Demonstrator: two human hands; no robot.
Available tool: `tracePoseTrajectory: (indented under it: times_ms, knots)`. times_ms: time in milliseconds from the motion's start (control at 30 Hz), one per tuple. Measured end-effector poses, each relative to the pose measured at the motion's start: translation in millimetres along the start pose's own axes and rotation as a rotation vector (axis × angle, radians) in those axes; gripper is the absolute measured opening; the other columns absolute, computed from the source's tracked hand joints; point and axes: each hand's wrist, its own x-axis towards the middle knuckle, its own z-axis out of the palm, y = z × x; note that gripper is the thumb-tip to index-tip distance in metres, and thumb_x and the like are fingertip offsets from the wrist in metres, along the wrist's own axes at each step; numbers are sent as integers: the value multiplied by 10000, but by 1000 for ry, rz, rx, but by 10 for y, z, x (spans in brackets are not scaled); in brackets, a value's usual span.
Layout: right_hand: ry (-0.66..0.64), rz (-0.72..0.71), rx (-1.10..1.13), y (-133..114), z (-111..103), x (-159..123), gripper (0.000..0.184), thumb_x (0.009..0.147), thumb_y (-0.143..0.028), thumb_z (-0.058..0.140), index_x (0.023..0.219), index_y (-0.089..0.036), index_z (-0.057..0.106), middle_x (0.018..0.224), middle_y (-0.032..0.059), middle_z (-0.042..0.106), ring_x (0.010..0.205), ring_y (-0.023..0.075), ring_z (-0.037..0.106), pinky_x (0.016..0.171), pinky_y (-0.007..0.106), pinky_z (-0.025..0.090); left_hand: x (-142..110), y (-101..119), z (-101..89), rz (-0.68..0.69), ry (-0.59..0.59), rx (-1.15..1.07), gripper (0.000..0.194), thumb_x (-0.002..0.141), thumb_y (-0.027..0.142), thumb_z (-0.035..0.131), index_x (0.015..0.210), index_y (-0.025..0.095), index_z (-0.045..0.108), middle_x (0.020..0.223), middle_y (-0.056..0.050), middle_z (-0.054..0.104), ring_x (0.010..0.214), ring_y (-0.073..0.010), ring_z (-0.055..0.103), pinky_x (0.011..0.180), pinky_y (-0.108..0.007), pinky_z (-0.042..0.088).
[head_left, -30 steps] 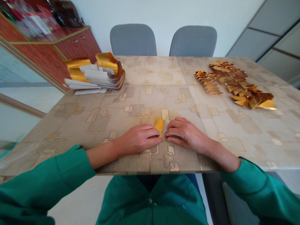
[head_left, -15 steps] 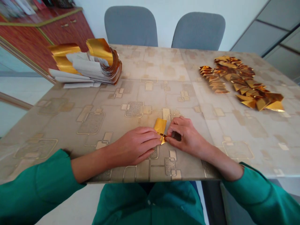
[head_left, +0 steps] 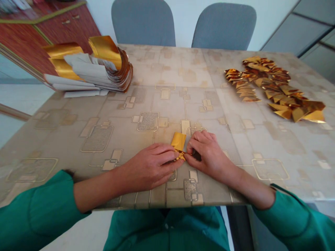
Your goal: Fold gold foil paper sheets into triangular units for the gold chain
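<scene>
The thin gold foil strip [head_left: 178, 141] could crease or tear if pinched too hard, or slip away if either grip loosens. It lies on the patterned desk [head_left: 206, 66] between the left hand [head_left: 149, 170] and the right hand [head_left: 209, 157], both grips nearly closed and pinching its crumpled lower end, though the fingers partly hide exactly how each one holds it.

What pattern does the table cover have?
The table cover has gold-outlined rectangles on beige, in the head view.
</scene>
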Motion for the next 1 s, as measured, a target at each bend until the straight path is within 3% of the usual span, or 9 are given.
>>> tracePoseTrajectory:
  times_ms: [267, 400, 567, 733, 900, 1000]
  knots:
    - [113, 57, -48, 75, -5, -95, 60, 905, -225, 578, 877, -213, 526, 896, 46, 570, 895, 233, 481, 815, 383, 327, -8, -9, 32, 20, 12, 33, 305, 981, 210, 490, 1242, 106, 609, 1088, -113, 674, 1109, -254, 596, 978, -400, 531]
    - [159, 60, -47, 2, 33, -148, 185, 892, -336, 644, 959, -218, 519, 951, 63, 570, 926, 254, 478, 821, 396, 337, 6, -18, 34, 34, 32, 31, 293, 977, 188, 484, 1221, 104, 623, 1071, -112, 679, 1087, -247, 600, 990, -403, 528]
    - [160, 97, -45, 1, 103, -164, 149, 904, -313, 629, 944, -225, 516, 954, 62, 555, 917, 251, 474, 803, 385, 350, 12, -20, 37, 39, 68, 2, 311, 947, 167, 534, 1238, 98, 619, 1081, -125, 679, 1089, -242, 605, 989, -414, 532]
    - [120, 113, 9, 130, 42, -196, 99, 904, -251, 621, 960, -222, 544, 967, 58, 572, 924, 246, 491, 812, 385, 364, -11, -14, 53, 29, 105, -1, 319, 937, 160, 552, 1242, 95, 621, 1131, -130, 676, 1088, -236, 610, 1016, -413, 520]
    - [149, 83, -18, 187, -64, -250, 99, 902, -210, 619, 995, -216, 587, 1026, 75, 628, 982, 256, 529, 861, 416, 402, -23, -21, 51, 36, 115, -16, 292, 936, 160, 561, 1213, 110, 642, 1140, -134, 684, 1105, -234, 615, 994, -405, 536]
    - [204, -60, -94, 128, -98, -224, 202, 927, -196, 598, 1127, -218, 624, 1143, 92, 663, 1064, 258, 550, 913, 431, 421, -23, -36, 46, 45, 117, -15, 289, 942, 186, 566, 1210, 119, 652, 1146, -133, 689, 1124, -242, 614, 984, -407, 540]
